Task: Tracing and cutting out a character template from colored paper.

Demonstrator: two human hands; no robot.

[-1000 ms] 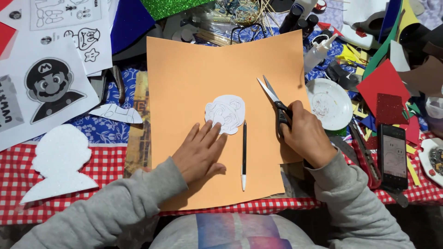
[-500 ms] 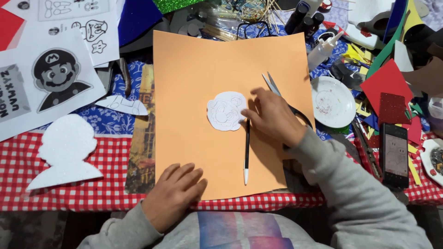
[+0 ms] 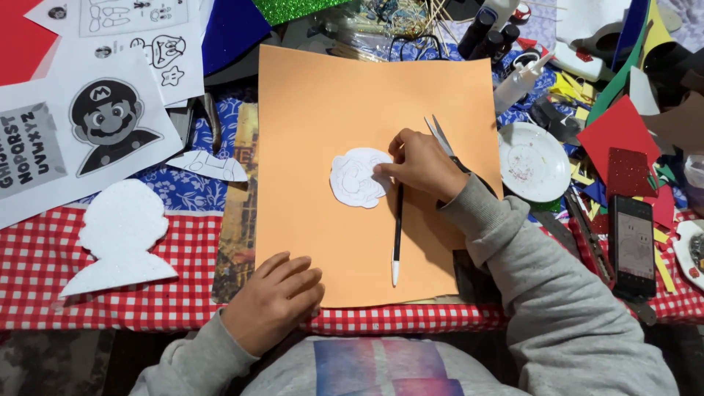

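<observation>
orange foam sheet [image 3: 345, 103] spread wide under both hands, over a red checked tablecloth [image 3: 44, 257]. right hand [image 3: 422, 165] resting on the sheet, fingertips pinched on the right edge of a white paper face cutout [image 3: 356, 177]. left hand [image 3: 275, 299] lying loosely curled and empty at the sheet's near edge, well apart from the cutout. scissors [image 3: 440, 136] tucked just behind the right hand. black pencil [image 3: 397, 235] lying just below that pinch, pointing toward the body.
</observation>
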